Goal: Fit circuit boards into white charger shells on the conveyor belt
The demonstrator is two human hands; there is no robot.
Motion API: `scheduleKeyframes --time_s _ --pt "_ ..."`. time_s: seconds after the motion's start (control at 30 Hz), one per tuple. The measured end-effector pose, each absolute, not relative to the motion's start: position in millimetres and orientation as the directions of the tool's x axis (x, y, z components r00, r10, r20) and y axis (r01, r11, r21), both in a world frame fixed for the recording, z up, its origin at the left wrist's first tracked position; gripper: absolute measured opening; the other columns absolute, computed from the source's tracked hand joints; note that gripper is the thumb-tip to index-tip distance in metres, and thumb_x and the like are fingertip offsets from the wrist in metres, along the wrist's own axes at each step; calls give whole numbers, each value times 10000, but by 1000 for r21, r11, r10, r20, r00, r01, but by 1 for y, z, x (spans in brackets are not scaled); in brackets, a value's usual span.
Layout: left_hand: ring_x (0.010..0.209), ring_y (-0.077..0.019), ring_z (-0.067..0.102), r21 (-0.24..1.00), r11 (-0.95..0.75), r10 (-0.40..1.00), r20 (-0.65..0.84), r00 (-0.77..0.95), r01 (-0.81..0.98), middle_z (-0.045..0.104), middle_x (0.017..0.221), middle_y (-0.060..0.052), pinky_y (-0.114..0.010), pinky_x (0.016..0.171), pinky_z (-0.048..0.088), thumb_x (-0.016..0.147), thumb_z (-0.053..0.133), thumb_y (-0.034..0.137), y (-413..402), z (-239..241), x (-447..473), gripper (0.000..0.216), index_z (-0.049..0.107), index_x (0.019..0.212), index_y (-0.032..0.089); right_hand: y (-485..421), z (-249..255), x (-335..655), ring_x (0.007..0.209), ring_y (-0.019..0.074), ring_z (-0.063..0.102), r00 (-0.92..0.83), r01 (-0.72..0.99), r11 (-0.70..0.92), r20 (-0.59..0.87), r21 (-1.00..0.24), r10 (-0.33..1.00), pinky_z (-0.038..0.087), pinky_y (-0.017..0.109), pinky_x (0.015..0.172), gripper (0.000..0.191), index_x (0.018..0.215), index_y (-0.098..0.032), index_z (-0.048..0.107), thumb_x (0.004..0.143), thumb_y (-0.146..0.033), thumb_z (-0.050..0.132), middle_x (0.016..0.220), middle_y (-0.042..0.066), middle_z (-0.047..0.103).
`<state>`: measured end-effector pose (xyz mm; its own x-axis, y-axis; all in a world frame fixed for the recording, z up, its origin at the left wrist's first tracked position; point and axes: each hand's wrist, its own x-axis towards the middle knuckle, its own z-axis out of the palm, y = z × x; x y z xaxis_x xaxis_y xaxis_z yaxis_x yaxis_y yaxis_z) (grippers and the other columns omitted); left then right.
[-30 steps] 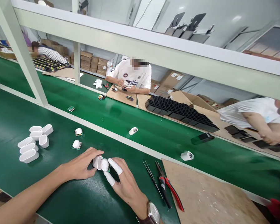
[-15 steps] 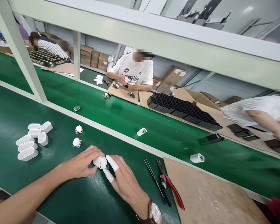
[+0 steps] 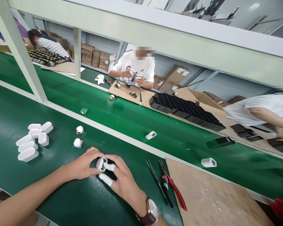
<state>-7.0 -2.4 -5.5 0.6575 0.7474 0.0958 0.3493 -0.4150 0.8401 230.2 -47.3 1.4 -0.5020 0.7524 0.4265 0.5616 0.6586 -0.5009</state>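
A white plastic housing is in my left hand, whose fingers and thumb close round its sides with the opening turned right. Inside that opening, green parts of a circuit board show. My right hand wears white finger cots on index finger and thumb. Its index fingertip presses into the opening, while the thumb stands apart below. Two circuit boards with white rounded tops, a farther one and a nearer one, lie beyond my left hand. Several white housings stand at left.
Tweezers and red-black pliers lie right of my hands, beside a brown board. Past a pale rail, a green belt carries white housings and a green board. Co-workers sit across, near black cases.
The circuit board has gone deeper into the housing, and my right index finger now reaches into the opening. Items on the belt have shifted right. The co-worker opposite has raised their hands.
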Motion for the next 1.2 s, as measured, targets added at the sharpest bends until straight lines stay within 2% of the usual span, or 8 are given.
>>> scheduleKeyframes --time_s 0.17,0.33,0.53,0.67,0.87,1.0,1.1,1.2 --pt "1179 -242 654 843 -428 734 113 670 327 638 1360 -84 -395 1035 558 967 646 210 -3 -1 -14 474 511 1416 278 -31 -3 236 1165 241 661 -361 472 551 420 -688 833 593 435 994 296 1338 -262 585 1048 -305 629 1263 104 656" --pt "1149 -232 664 651 -695 630 348 694 305 656 1304 -95 -375 989 574 1067 548 225 -6 -5 -9 147 652 1169 247 -15 -15 244 1043 208 666 -273 499 507 428 -703 862 594 397 926 278 1359 -244 586 1091 -254 512 1169 88 661" --pt "926 -207 680 504 -763 615 377 692 404 697 1095 -95 -350 796 591 1069 484 211 -6 0 5 215 662 950 231 -7 -33 253 990 205 674 -229 538 495 447 -682 865 612 384 891 278 1345 -234 597 1079 -263 521 1152 89 668" --pt "941 -208 684 428 -770 619 322 716 473 705 1054 -83 -338 834 584 1035 535 240 52 21 16 169 676 940 233 -2 -38 253 927 189 690 -193 532 515 496 -672 846 631 356 861 274 1322 -231 614 1067 -242 514 1112 78 680" --pt "982 -246 695 419 -609 791 371 486 673 707 1016 -108 -386 917 577 979 592 180 186 37 40 123 684 898 190 0 -41 252 884 185 703 -187 536 537 529 -651 828 646 330 818 260 1285 -233 636 1058 -222 510 1061 72 690" --pt "1039 -283 723 420 -603 797 354 489 678 753 1086 -115 -397 951 582 898 742 223 202 39 32 44 731 928 193 1 -45 256 869 185 709 -208 555 557 545 -618 812 655 318 795 289 1324 -233 610 1063 -216 487 1081 84 688" --pt "1261 -310 646 406 -598 798 379 468 691 723 1308 -113 -450 1105 512 931 716 346 187 56 -15 228 738 1125 228 15 -40 256 884 197 725 -264 608 585 558 -536 786 665 334 786 327 1383 -233 577 1065 -226 500 1151 105 691" --pt "1258 -354 636 379 -516 845 370 385 768 740 1283 -129 -506 1083 515 963 617 497 167 81 -93 382 724 1198 216 48 -26 244 1109 262 707 -360 665 653 610 -364 706 640 454 949 370 1422 -218 555 1054 -203 513 1278 142 677"
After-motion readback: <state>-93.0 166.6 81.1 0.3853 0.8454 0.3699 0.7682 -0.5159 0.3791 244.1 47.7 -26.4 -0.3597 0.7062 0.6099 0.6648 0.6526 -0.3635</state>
